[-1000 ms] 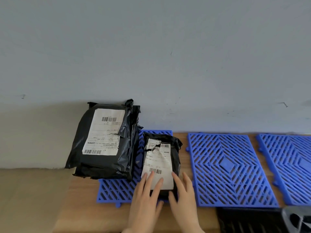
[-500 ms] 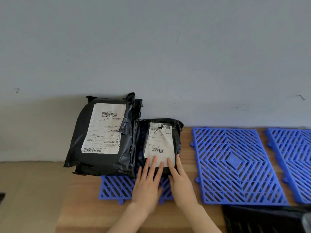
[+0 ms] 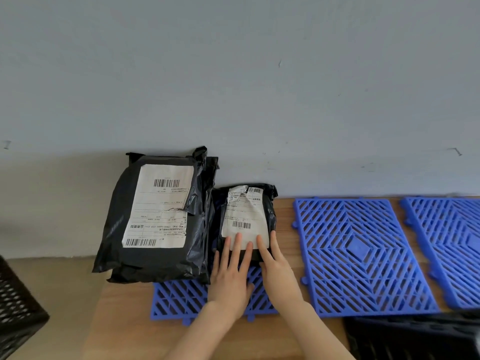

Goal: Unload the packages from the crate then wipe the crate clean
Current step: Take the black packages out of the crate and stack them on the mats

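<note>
At the near left edge stands a black mesh crate [image 3: 18, 307], off the bench [image 3: 124, 323] and well apart from the packages. At the near right a dark ribbed thing [image 3: 415, 339] is too blurred to tell.

Both hands reach forward over the left mat [image 3: 181, 300], a blue grid on the bench. The left hand [image 3: 230, 276] and right hand [image 3: 276, 268] lie side by side. Each grip is apart: the fingers are straight and flat, their tips resting on the near end of the small package [image 3: 246, 216].

That black bag lies label up on the far part of the left mat. Touching its left side, the big package [image 3: 155, 216] tops a stack of black bags that overhangs the mat's left edge.

To the right lie the middle mat [image 3: 358, 255] and the right mat [image 3: 454, 242], both bare. The packages' far ends reach the grey wall [image 3: 233, 74].
</note>
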Motion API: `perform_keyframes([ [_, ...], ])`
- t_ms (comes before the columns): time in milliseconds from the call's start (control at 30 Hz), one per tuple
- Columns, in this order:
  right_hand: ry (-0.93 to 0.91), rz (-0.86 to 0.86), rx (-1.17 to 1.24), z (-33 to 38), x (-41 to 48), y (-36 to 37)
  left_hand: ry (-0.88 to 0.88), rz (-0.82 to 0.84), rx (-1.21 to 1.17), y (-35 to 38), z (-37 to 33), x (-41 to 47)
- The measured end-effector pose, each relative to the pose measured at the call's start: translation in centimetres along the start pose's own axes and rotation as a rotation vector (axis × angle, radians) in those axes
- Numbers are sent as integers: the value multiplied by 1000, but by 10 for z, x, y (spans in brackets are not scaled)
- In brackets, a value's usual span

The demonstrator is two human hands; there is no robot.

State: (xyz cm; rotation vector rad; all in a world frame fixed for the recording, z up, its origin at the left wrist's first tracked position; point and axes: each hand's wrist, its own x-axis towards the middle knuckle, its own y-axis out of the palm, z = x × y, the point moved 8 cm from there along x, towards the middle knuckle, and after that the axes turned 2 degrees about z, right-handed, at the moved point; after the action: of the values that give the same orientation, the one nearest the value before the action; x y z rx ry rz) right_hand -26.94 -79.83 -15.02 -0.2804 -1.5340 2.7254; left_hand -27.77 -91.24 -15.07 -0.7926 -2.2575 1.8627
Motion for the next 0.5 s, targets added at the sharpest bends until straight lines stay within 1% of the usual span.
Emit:
perform_keyframes([
  [133, 15, 23, 22, 8, -4, -15, -38, 45, -66, -17, -8, -7],
  [200, 16, -4, 29, 11, -9, -29, -28, 39, -106, -31, -16, -12],
  [333, 23, -108, 69, 22, -31, -73, 43, -37, -181, -53, -36, -27],
  [500, 1, -211, 108, 33, -73, -148, 118, -247, -343, -109, -77, -50],
])
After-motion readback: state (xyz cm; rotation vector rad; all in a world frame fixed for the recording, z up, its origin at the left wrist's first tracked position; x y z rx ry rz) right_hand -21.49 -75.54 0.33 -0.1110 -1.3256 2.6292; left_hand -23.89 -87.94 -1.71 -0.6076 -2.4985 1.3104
